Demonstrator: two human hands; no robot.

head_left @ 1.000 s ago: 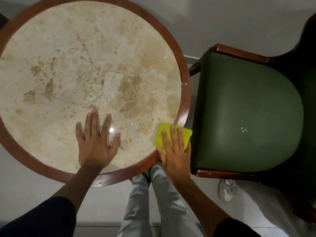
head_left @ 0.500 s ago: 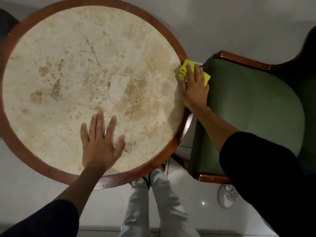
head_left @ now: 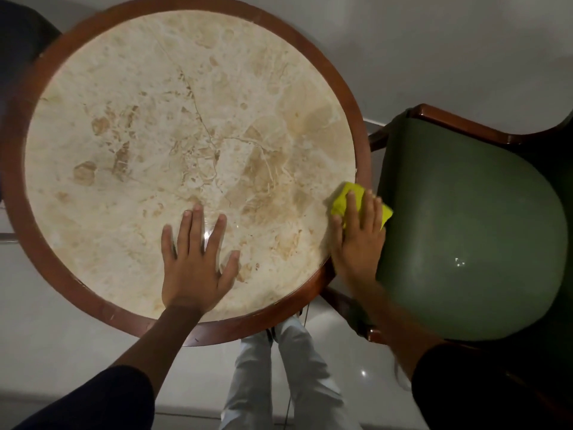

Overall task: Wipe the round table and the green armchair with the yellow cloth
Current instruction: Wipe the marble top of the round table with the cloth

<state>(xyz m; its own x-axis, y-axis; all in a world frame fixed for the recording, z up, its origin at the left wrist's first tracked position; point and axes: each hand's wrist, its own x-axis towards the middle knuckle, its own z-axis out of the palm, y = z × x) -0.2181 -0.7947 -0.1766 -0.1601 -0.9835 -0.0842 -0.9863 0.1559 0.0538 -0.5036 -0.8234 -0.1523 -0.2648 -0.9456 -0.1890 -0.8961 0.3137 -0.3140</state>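
My left hand [head_left: 193,268] lies flat on the round table [head_left: 186,125], palm down on the near part of the marble top, all 5 fingers spread wide and holding nothing. A small glint of light shows on the stone between 2 of those fingers.

My right hand [head_left: 356,243] is at the table's right edge, pressing the yellow cloth [head_left: 344,201] down with the fingers stretched out flat over it rather than curled round it. The cloth is bunched under my fingertips and sticks out on the far side of them, lying across the brown wooden rim [head_left: 361,131] where the marble ends. Its right corner pokes out past my hand toward the chair. My hand is a little blurred, so I cannot tell just how much of the cloth sits on the stone and how much on the wood.

The green armchair [head_left: 471,231] stands just beside the table on the right, its padded seat close to my right hand and its brown wooden frame running along the far and near sides. A small bright spot shines on the seat.

Both of my sleeves are dark and pushed up the forearms. Below the table's near edge I see my 2 legs [head_left: 279,383] in pale trousers on a shiny light floor [head_left: 62,352].
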